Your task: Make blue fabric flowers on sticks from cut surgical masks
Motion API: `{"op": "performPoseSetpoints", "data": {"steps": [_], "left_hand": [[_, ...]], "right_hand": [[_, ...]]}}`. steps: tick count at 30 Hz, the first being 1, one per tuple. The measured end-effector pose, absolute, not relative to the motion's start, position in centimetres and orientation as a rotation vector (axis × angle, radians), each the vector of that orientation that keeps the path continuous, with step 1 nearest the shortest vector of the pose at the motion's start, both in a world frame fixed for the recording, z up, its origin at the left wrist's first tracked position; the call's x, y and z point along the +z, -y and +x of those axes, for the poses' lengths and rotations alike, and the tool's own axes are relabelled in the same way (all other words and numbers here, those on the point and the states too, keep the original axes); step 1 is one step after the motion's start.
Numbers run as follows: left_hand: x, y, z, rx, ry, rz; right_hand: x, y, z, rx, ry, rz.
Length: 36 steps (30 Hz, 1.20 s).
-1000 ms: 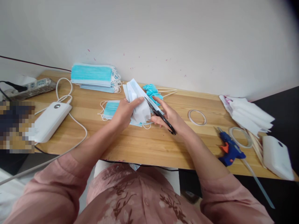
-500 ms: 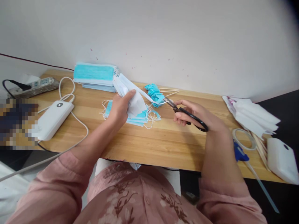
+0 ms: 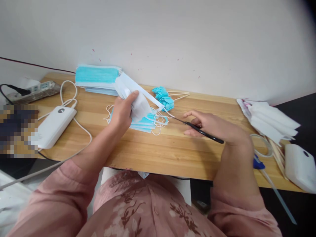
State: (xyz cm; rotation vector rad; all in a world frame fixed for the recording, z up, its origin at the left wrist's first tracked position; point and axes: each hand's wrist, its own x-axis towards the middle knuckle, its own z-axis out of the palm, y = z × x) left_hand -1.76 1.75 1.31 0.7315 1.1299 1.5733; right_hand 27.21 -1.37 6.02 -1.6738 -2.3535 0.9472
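My left hand (image 3: 124, 110) is closed on a white face mask (image 3: 140, 106), opened out of its folds, with a long edge strip running to the right. In my right hand (image 3: 204, 124) is a pair of black-handled scissors (image 3: 206, 133), their blades pointing left at the mask's ear loop and the strip's end. Whether the blades touch the loop I cannot tell. Below the held mask lie several flat blue masks (image 3: 143, 126) with loose white ear loops. Just behind them is a bunch of folded blue pieces (image 3: 163, 97) on thin white sticks.
A stack of blue masks (image 3: 96, 75) stands against the wall. At left are a white power bank (image 3: 58, 126) with its cable and a power strip (image 3: 40, 90). At right lie white packaging (image 3: 271, 120), a blue glue gun (image 3: 258, 163) and a white device (image 3: 300, 168).
The scissors have turned edge-on and dropped slightly, and their tips have moved from the far side of the strip's end to its near side. The left hand has shifted slightly left with the mask.
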Motion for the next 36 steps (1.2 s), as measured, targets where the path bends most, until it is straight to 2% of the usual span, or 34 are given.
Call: {"op": "performPoseSetpoints", "data": {"steps": [4, 8, 10, 15, 20, 24, 36], "left_hand": [[1.4, -2.1, -2.2, 1.675, -1.108, 0.686], [1.2, -1.8, -1.6, 1.566, -1.105, 0.706], [1.0, -1.6, -1.1, 1.495, -1.105, 0.714], [0.8, -1.1, -0.6, 1.414, -1.093, 0.737], [0.5, -0.8, -0.3, 1.328, -1.073, 0.762], [0.5, -0.7, -0.1, 1.343, -1.077, 0.779], [1.1, -0.7, -0.3, 1.386, -1.077, 0.713]], "right_hand": [[6.8, 2.1, 27.8, 1.344, 2.352, -1.42], [7.4, 2.9, 28.0, 1.699, 2.101, -1.107], [7.4, 2.8, 27.8, 1.654, 2.041, -1.136], [6.3, 1.5, 26.7, 1.03, 1.948, -1.502], [5.5, 2.0, 23.9, 1.39, 1.754, -1.166], [4.8, 2.4, 21.8, 1.612, 1.737, -1.139], [4.1, 2.1, 20.9, 1.57, 1.742, -1.325]]}}
